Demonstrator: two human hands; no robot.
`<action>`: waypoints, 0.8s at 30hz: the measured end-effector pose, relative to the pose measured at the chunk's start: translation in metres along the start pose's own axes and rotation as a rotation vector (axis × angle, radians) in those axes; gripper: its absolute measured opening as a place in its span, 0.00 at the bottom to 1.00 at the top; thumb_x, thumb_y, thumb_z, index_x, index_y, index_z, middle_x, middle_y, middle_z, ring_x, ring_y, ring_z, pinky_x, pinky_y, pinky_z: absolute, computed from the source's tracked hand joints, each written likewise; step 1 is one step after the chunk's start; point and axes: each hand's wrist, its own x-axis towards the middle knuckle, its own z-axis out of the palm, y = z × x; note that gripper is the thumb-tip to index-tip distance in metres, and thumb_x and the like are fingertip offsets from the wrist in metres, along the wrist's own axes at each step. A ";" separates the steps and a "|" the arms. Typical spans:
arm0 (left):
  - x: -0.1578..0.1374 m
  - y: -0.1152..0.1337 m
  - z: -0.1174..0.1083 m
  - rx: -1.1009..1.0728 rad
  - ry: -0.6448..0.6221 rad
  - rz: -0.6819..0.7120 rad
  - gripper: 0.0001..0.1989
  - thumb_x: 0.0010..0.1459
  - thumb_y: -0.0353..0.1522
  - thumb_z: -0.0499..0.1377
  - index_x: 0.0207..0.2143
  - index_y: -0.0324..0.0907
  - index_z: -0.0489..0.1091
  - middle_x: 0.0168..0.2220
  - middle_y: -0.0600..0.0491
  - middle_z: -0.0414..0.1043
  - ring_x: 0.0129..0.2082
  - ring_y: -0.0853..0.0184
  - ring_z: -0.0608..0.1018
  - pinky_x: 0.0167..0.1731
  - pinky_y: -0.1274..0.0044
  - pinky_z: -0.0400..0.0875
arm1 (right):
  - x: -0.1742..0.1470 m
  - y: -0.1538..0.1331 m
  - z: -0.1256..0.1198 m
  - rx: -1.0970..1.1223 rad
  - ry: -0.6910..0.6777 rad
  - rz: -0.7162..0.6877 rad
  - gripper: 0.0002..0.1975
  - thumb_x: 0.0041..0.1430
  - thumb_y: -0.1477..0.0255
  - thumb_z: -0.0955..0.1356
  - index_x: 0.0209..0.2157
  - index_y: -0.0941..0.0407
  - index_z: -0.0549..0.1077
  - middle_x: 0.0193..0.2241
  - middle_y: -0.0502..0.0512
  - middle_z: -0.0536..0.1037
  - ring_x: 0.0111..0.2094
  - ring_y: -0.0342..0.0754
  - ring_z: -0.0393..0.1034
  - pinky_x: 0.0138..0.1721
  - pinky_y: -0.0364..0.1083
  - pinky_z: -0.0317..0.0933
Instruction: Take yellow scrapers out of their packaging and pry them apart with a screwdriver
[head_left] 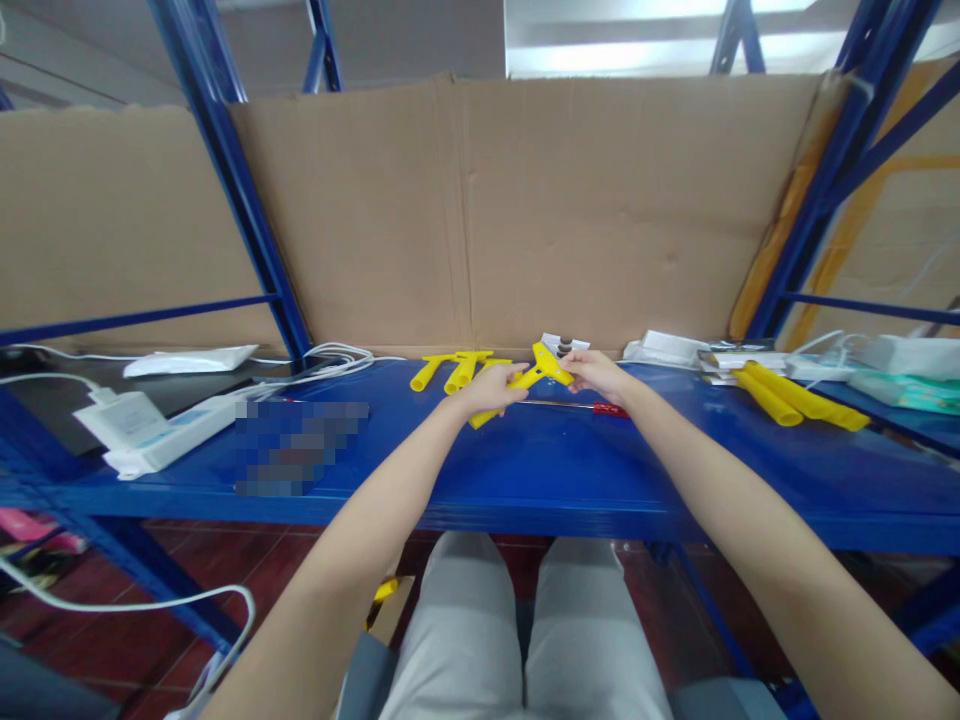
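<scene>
A yellow T-shaped plastic piece (546,366) is held over the blue shelf between my two hands. My left hand (495,390) is closed around its left side, and a yellow tube end (484,418) shows beneath those fingers. At the piece's right arm, my right hand (596,372) has its fingers pinched together; whether they also hold something small is hidden. Just below the hands lies a screwdriver (611,409) with a red handle, its thin shaft pointing left. Several more yellow T-shaped pieces (459,372) lie left of my left hand, near the cardboard.
Cardboard (562,210) walls the back of the blue shelf (540,470). A white power strip (180,432) with a charger and cables (337,358) is at left, beside a blurred-out patch. Yellow tubes (795,390) and white boxes (739,362) lie at right. Blue posts (232,190) flank the space.
</scene>
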 end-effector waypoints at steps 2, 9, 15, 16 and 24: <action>0.001 -0.001 0.001 0.081 0.031 -0.003 0.35 0.56 0.30 0.56 0.66 0.38 0.51 0.43 0.47 0.75 0.20 0.73 0.74 0.22 0.80 0.68 | 0.000 0.001 0.001 0.005 -0.048 0.013 0.07 0.57 0.80 0.67 0.26 0.58 0.68 0.18 0.47 0.71 0.17 0.38 0.64 0.20 0.38 0.62; 0.007 -0.009 0.004 0.200 0.092 0.119 0.36 0.52 0.28 0.59 0.64 0.40 0.56 0.55 0.45 0.70 0.52 0.59 0.74 0.49 0.75 0.67 | -0.001 0.002 0.004 -0.025 -0.157 0.011 0.06 0.56 0.78 0.68 0.26 0.58 0.68 0.17 0.46 0.69 0.19 0.38 0.63 0.23 0.39 0.62; 0.007 -0.012 0.005 0.194 0.087 0.139 0.35 0.53 0.27 0.57 0.64 0.40 0.55 0.58 0.45 0.67 0.55 0.59 0.72 0.54 0.73 0.63 | -0.005 0.000 0.006 -0.070 -0.164 0.001 0.07 0.54 0.74 0.69 0.25 0.57 0.67 0.17 0.47 0.69 0.19 0.39 0.64 0.24 0.39 0.62; 0.007 -0.012 0.005 0.191 0.086 0.141 0.35 0.53 0.26 0.56 0.64 0.39 0.55 0.59 0.45 0.66 0.55 0.59 0.71 0.54 0.73 0.63 | -0.006 -0.001 0.006 -0.071 -0.170 -0.002 0.07 0.54 0.74 0.70 0.25 0.57 0.67 0.17 0.47 0.70 0.19 0.39 0.64 0.24 0.39 0.62; 0.003 -0.005 -0.003 0.144 0.141 0.042 0.35 0.52 0.25 0.56 0.63 0.40 0.57 0.57 0.46 0.68 0.52 0.60 0.74 0.51 0.75 0.66 | -0.001 -0.002 -0.014 -0.565 -0.154 -0.121 0.09 0.59 0.71 0.66 0.26 0.58 0.69 0.23 0.53 0.77 0.22 0.41 0.68 0.27 0.40 0.62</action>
